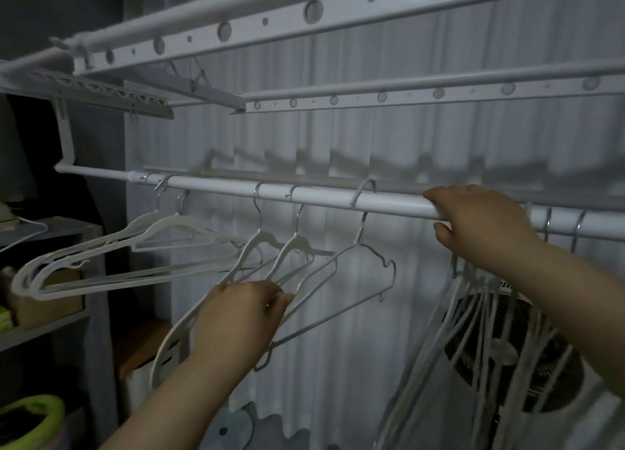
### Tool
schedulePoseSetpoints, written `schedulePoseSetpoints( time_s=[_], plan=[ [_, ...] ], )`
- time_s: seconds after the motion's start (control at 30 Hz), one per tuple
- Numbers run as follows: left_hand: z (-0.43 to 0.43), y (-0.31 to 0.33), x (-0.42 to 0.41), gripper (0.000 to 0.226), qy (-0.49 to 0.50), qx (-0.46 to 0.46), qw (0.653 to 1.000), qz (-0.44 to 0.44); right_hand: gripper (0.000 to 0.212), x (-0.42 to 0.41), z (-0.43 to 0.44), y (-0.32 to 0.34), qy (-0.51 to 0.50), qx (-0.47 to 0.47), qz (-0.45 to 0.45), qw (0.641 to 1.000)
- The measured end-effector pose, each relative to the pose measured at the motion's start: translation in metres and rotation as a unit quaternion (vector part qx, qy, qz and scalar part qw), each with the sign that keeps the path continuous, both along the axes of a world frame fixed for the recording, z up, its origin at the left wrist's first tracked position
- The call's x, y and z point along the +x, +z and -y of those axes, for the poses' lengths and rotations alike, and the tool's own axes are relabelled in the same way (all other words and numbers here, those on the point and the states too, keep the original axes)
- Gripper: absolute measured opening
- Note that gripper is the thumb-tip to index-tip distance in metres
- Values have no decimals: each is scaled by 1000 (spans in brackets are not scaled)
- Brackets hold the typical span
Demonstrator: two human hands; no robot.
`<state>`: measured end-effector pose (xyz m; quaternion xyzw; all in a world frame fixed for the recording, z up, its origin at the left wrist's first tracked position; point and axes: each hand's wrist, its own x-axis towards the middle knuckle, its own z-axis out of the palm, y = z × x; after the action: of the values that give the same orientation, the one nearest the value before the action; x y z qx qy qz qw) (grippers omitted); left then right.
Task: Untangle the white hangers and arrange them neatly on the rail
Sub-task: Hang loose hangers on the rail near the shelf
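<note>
A white rail [321,197] runs across the middle of the head view. Two white hangers [101,257] hang at its left end, swung out to the left. Three more white hangers [338,260] hang near the middle, tilted and overlapping. My left hand [243,314] pinches the lower bars of these middle hangers. My right hand [480,223] grips the rail, fingers curled over it and thumb beneath. A tangled bunch of several white hangers [466,331] hangs below and to the right of my right hand.
A perforated drying rack [304,20] hangs overhead. White curtains [406,138] fill the background. A fan [507,355] stands behind the right bunch. Shelves [44,328] with boxes stand at left, a green-rimmed basket [33,419] at bottom left.
</note>
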<state>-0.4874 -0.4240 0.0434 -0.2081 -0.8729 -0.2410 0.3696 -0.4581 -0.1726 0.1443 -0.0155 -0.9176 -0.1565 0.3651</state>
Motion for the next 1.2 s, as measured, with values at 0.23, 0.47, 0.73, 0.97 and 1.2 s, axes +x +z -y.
schedulePoseSetpoints(
  time_s=[0.23,0.47,0.73,0.97,1.2],
  plan=[
    [-29,23,-3,38,37,-44,998,30,44,12,-5,1,1,7,19,1000],
    [-56,12,-14,43,38,-64,995,71,49,18,-13,3,35,-2,37,999],
    [-21,-22,16,27,-15,53,989,140,41,10,-9,-17,193,101,-58,974],
    [28,-32,61,30,-34,152,961,226,27,16,29,-30,216,57,50,973],
    [80,-22,114,23,-66,218,945,235,56,32,73,-37,168,-153,265,937]
  ],
)
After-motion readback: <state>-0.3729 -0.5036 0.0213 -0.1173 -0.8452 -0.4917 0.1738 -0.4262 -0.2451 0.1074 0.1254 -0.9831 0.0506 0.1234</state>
